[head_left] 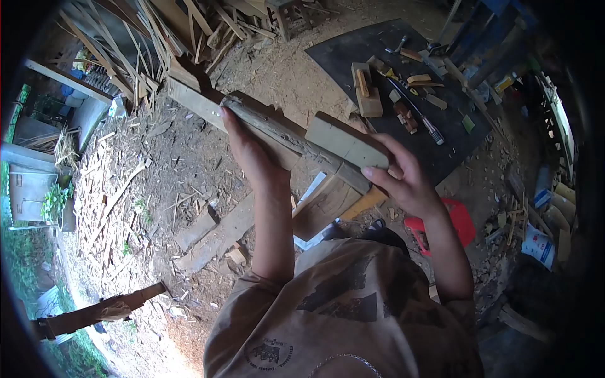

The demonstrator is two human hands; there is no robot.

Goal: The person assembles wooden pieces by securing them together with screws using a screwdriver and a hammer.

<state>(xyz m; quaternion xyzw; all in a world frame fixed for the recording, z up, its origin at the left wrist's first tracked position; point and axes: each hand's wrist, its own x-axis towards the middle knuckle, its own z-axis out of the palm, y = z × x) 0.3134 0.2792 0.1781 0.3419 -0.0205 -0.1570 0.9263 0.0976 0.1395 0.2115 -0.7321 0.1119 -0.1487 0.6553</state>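
Observation:
A long piece of wood [287, 131] with a rough grey edge runs slantwise in front of me, held up above the ground. My left hand [253, 154] is wrapped under its middle, thumb pressed along the side, most fingers hidden beneath. A paler wooden block [346, 140] with a rounded end lies along the right part of the long piece. My right hand [406, 179] grips this block at its rounded end, the thumb on the near face and the fingers behind it.
A black mat [441, 160] at the upper right bears wooden blocks [370, 104], a screwdriver [433, 131] and other tools. Right of my body stands a red plastic stool [463, 223]. A white bucket [539, 246] lies farther right. Wood scraps [120, 189] and planks [220, 230] litter the ground.

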